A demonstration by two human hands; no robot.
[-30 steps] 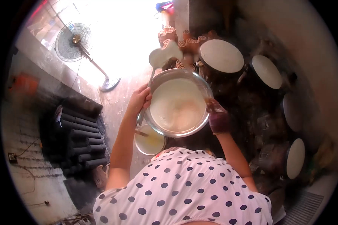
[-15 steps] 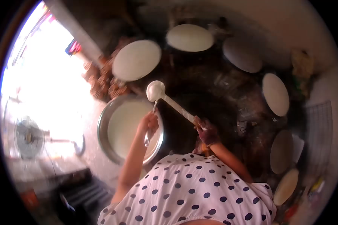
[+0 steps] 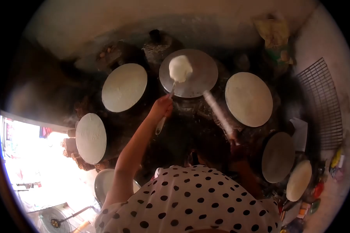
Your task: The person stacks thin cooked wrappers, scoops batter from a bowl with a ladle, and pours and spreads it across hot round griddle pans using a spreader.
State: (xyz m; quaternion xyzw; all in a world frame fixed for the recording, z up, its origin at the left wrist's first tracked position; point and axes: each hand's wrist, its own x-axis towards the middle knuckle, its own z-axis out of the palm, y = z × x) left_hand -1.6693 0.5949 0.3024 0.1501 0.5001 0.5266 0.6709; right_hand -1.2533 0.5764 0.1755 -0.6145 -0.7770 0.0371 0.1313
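Observation:
My left hand [image 3: 163,107] grips the handle of a ladle [image 3: 180,69], whose bowl is over a bare grey round griddle [image 3: 198,79]; white batter shows at the bowl. A long pale flat stick [image 3: 217,110] is held in my right hand [image 3: 237,145], which is dark and blurred, its tip near the griddle's lower edge. White batter rounds cover the griddle to the left [image 3: 124,87] and the one to the right [image 3: 249,99].
Another white round [image 3: 91,138] lies at the left, and a large metal bowl [image 3: 101,186] is partly behind my left arm. At the right are a bare griddle [image 3: 278,157], a pale round [image 3: 299,180] and a wire rack [image 3: 322,103]. A fan [image 3: 55,223] stands lower left.
The view has turned right, away from the large bowl to the griddles. The ladle has moved from the bowl's side to over the bare griddle, and the stick has come near its edge.

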